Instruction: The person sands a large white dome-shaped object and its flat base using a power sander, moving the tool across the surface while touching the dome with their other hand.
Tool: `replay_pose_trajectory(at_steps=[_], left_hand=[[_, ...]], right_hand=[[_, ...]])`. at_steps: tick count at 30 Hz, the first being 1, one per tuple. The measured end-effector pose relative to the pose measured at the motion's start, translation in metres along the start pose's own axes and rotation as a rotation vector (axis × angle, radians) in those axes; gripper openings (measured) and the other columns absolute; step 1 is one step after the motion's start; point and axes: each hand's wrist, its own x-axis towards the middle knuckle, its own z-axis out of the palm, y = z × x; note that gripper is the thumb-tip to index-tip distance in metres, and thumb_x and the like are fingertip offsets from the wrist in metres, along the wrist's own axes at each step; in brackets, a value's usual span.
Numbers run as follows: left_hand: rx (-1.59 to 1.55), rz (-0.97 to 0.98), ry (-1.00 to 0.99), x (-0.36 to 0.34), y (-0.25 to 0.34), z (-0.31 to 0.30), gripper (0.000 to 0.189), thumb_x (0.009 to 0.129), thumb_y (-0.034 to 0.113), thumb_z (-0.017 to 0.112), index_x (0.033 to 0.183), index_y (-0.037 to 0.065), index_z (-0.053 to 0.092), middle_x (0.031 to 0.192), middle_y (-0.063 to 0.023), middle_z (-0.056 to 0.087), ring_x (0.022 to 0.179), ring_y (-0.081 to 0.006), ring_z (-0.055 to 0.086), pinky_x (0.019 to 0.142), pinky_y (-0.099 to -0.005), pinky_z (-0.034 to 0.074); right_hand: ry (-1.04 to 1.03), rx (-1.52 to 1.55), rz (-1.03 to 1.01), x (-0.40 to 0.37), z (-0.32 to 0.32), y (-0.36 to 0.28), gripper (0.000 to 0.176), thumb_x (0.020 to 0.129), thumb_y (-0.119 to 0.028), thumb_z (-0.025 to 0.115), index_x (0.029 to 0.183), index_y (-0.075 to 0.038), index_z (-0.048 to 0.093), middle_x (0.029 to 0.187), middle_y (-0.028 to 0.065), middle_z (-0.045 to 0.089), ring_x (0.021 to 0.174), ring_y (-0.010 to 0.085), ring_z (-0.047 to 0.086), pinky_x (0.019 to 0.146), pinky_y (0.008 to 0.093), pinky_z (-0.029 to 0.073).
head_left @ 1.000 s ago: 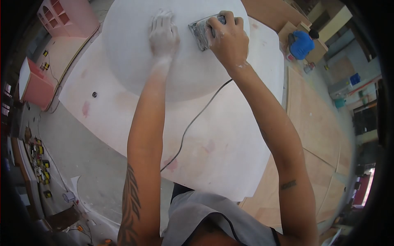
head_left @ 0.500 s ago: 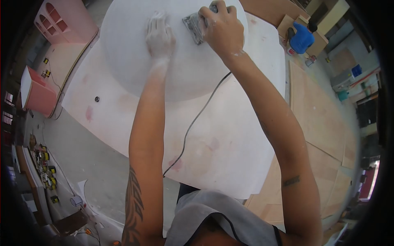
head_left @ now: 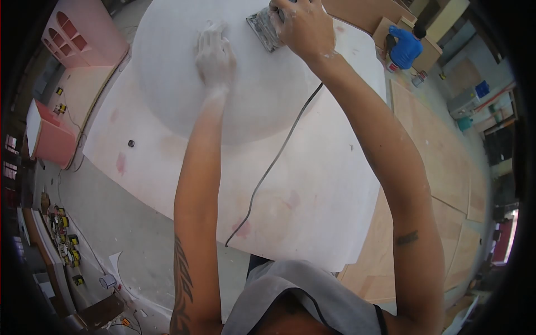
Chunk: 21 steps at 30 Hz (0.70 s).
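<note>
Big pale panel (head_left: pixel 307 218) spreads out below my fingers, with a few pinkish stains on it, and a round white disc (head_left: pixel 167 72) lies on top, right where both my hands are. My left hand (head_left: pixel 215 60) is palm down on the disc, caked in white dust, fingers stretched forward and mostly side by side, gripping nothing. My right hand (head_left: pixel 307 28) is clamped around what looks like a sander (head_left: pixel 266 30), to the right of my left fingers. Its squarish, grimy pad is on the disc, poking out to the left of my right fingers; the far side of my grip is cut off at the top, so can't tell you how those fingertips sit. Dark cord (head_left: pixel 272 163) comes out from under my right forearm and snakes back over the panel toward my left forearm. Small black ring (head_left: pixel 131 143) sits on the panel, left of and nearer me than my left fingers. Way off left of them there's a pink cabinet (head_left: pixel 86 42) with arched openings, plus a pink box (head_left: pixel 54 137) nearer me. Far right of my right fingers, a person in blue (head_left: pixel 406 51) is down low by some boards, and plywood sheets (head_left: pixel 427 148) lie nearer me on that side.
</note>
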Motion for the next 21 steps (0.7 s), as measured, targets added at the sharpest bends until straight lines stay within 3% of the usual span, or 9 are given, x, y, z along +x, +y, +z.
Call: replay_pose_trajectory(at_steps=[1,9,11,12,14,15,17,21], left_hand=[[0.007,0.007,-0.030,0.000,0.000,0.000,0.039,0.099,0.012,0.056,0.136,0.012,0.067,0.144,-0.0129,0.067,0.143,-0.0344,0.056,0.122,-0.0506,0.040],[0.231,0.220,-0.261,0.001,0.021,0.000,0.048,0.100,0.024,0.062,0.148,0.018,0.060,0.161,-0.0059,0.054,0.156,-0.0281,0.043,0.133,-0.0557,0.026],[0.283,0.507,-0.503,-0.001,0.027,-0.005,0.051,0.103,0.029,0.060,0.152,0.018,0.060,0.166,-0.0047,0.050,0.159,-0.0273,0.040,0.134,-0.0558,0.024],[0.291,0.512,-0.497,0.001,0.027,-0.007,0.051,0.103,0.029,0.060,0.152,0.018,0.060,0.166,-0.0047,0.050,0.159,-0.0273,0.040,0.134,-0.0558,0.024],[0.147,0.720,-0.716,0.002,0.026,-0.011,0.052,0.105,0.033,0.058,0.155,0.017,0.059,0.169,-0.0039,0.048,0.161,-0.0260,0.037,0.135,-0.0552,0.022],[0.154,0.721,-0.715,0.001,0.025,-0.012,0.052,0.105,0.033,0.058,0.155,0.017,0.059,0.169,-0.0039,0.048,0.161,-0.0260,0.037,0.135,-0.0552,0.022],[0.122,0.956,-0.944,0.005,0.026,-0.012,0.046,0.105,0.033,0.058,0.145,0.013,0.068,0.163,-0.0055,0.056,0.159,-0.0277,0.038,0.135,-0.0525,0.025],[-0.030,0.996,-0.965,0.000,0.015,-0.007,0.041,0.107,0.032,0.057,0.139,0.012,0.072,0.164,-0.0054,0.055,0.158,-0.0249,0.041,0.134,-0.0453,0.030]], right_hand=[[-0.076,0.019,0.023,0.010,-0.002,0.002,0.013,0.095,-0.019,0.070,0.105,-0.013,0.076,0.120,0.0164,0.067,0.110,0.0411,0.065,0.085,0.0482,0.062],[-0.124,-0.023,0.070,0.095,0.020,0.026,0.020,0.097,-0.026,0.067,0.110,-0.015,0.076,0.119,0.0178,0.068,0.111,0.0417,0.068,0.092,0.0530,0.060],[-0.122,-0.019,0.093,0.116,0.029,0.030,0.020,0.096,-0.024,0.066,0.110,-0.014,0.076,0.119,0.0183,0.069,0.112,0.0427,0.069,0.094,0.0529,0.060],[-0.112,-0.016,0.089,0.127,0.034,0.033,0.020,0.096,-0.024,0.066,0.110,-0.014,0.076,0.119,0.0183,0.069,0.112,0.0427,0.069,0.094,0.0529,0.060],[-0.135,-0.029,0.079,0.144,0.045,0.036,0.022,0.097,-0.024,0.065,0.113,-0.013,0.076,0.121,0.0188,0.069,0.114,0.0432,0.069,0.095,0.0532,0.060],[-0.130,-0.024,0.077,0.151,0.049,0.036,0.022,0.097,-0.024,0.065,0.113,-0.013,0.076,0.121,0.0188,0.069,0.114,0.0432,0.069,0.095,0.0532,0.060],[-0.166,-0.060,0.116,0.164,0.052,0.039,0.024,0.097,-0.023,0.064,0.114,-0.012,0.075,0.122,0.0195,0.070,0.116,0.0434,0.068,0.096,0.0536,0.060],[-0.140,-0.006,0.101,0.150,0.044,0.039,0.026,0.096,-0.024,0.065,0.116,-0.010,0.074,0.124,0.0207,0.070,0.119,0.0443,0.068,0.098,0.0537,0.059]])
